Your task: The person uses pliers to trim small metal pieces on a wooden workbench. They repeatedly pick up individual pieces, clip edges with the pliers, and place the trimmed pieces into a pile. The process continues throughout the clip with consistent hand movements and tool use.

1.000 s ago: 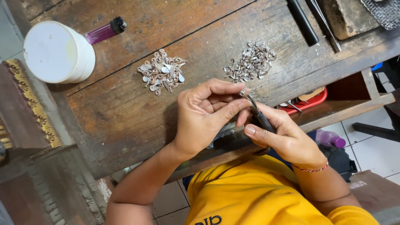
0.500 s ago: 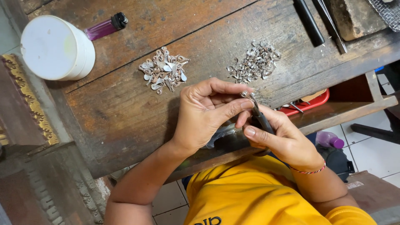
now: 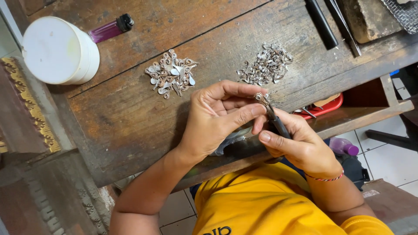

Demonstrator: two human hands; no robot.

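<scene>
Pliers (image 3: 275, 118) in my right hand (image 3: 300, 146), fist wrapped around the dark handles, nose pointing up and away from me toward the far side of the bench (image 3: 130, 113). Long axis runs diagonal, from my right palm up-left to the tip. Tip grips 1 small silver piece (image 3: 260, 96), right at my left fingertips.

Left hand (image 3: 217, 119) is curled narrow, thumb and index finger pinched in on that piece from the left. So both hands meet at the same spot, just above the near bench edge; left hand is the nearer to the piece, the right reaches it only through the tool.

2 loose piles lie beyond my hands, neither in any container:
- flat silver-and-copper pieces (image 3: 171, 74), up-left of my left hand, well apart
- tangled silver bits (image 3: 266, 64), straight ahead of the plier tip, near

White round tub (image 3: 56, 51), lid on, far left of my left hand; contents hidden. Purple lighter (image 3: 111, 28) just beyond it. Red tray (image 3: 324, 106) sits in the open drawer just right of my right hand, metal tools in it, too small to tell which. Dark rod-like tools (image 3: 322, 21) lie far ahead to the right.
</scene>
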